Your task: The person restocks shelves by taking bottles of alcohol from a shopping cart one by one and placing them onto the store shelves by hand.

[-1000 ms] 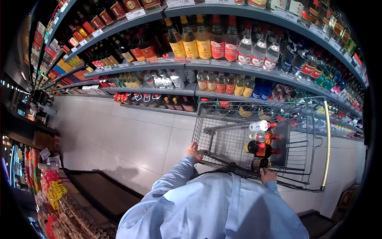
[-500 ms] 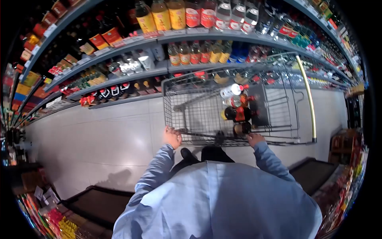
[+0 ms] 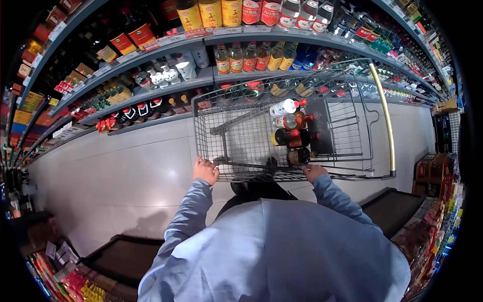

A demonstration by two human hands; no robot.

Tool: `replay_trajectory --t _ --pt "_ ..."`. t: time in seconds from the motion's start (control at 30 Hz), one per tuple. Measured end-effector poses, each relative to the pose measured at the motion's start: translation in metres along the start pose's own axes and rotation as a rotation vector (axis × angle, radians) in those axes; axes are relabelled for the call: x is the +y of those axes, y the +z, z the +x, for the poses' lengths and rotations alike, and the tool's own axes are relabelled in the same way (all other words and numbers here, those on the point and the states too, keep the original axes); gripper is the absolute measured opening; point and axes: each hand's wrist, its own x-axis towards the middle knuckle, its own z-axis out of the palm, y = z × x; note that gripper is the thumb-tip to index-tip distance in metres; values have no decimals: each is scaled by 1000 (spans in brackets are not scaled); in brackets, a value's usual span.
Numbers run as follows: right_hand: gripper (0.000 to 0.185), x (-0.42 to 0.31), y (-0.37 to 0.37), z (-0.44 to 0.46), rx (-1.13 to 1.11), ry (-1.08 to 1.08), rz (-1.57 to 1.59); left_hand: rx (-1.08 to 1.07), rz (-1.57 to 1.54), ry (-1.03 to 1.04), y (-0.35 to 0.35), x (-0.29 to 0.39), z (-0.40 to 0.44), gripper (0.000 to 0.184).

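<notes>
A wire shopping cart (image 3: 236, 173) stands sideways in front of me, its yellow handle (image 3: 383, 121) off to the right. My left hand (image 3: 206, 170) is closed around the near front corner of its rim. Farther right along the same near side, my right hand (image 3: 315, 173) also grips the rim, fingers partly hidden. Bottles lie on their sides in the basket: a white bottle (image 3: 283, 107) with a red cap, a clear bottle (image 3: 285, 122), and dark bottles (image 3: 299, 156) closest to my right hand.
Long shelves of bottles (image 3: 221, 14) run along the far side of the aisle, near the cart. Behind me on either side lie low dark platforms (image 3: 395, 214), with colourful packaged goods (image 3: 83, 287) beside them. Pale tiled floor (image 3: 110, 166) stretches to the left.
The cart and both hands have shifted a little to the left in view, and the bottles inside have gone with it. Both hands stay at the near rim.
</notes>
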Motion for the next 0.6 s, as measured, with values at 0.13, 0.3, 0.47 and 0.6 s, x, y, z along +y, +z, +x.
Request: replay_trajectory --t 0.13,0.3,0.47,0.6 --pt "42 -12 8 2 -12 1 -1 -4 34 10 -4 -15 -6 28" --pt "40 -24 8 -2 -67 16 4 -34 16 -3 -11 -23 -11 29" --pt "41 -34 9 -5 -62 15 14 -15 15 -15 -7 -32 -16 28" --pt "40 -38 13 -2 -57 25 -4 3 23 -5 -8 -39 -18 28"
